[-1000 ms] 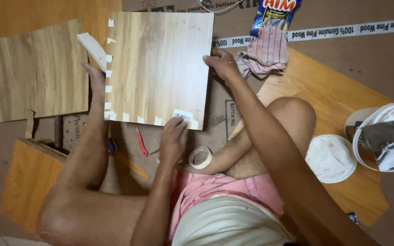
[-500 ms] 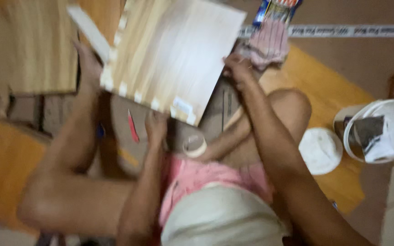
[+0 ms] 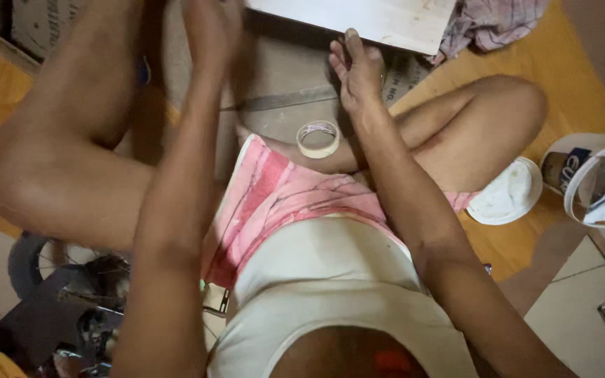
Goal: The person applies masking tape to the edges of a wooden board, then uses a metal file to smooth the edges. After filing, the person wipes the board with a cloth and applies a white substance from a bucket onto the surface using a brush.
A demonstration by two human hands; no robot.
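The person sits on the floor [image 3: 582, 308] with the knees bent, and a roll of masking tape [image 3: 318, 138] lies on the shin, just below the right hand [image 3: 357, 70]. This hand lies flat with its fingers spread apart, the tips touching the near edge of the pale wood-look board [image 3: 365, 21], but it clamps nothing. The left hand [image 3: 211, 28] reaches up at the left side of the board; I cannot tell if its grip is closed. To do this well, I think both hands should press the board evenly so that it does not slide. Compared with half a second ago, the view dropped lower: only the near edge of the board shows now, and the checked cloth [image 3: 491, 24] is at the far right corner.
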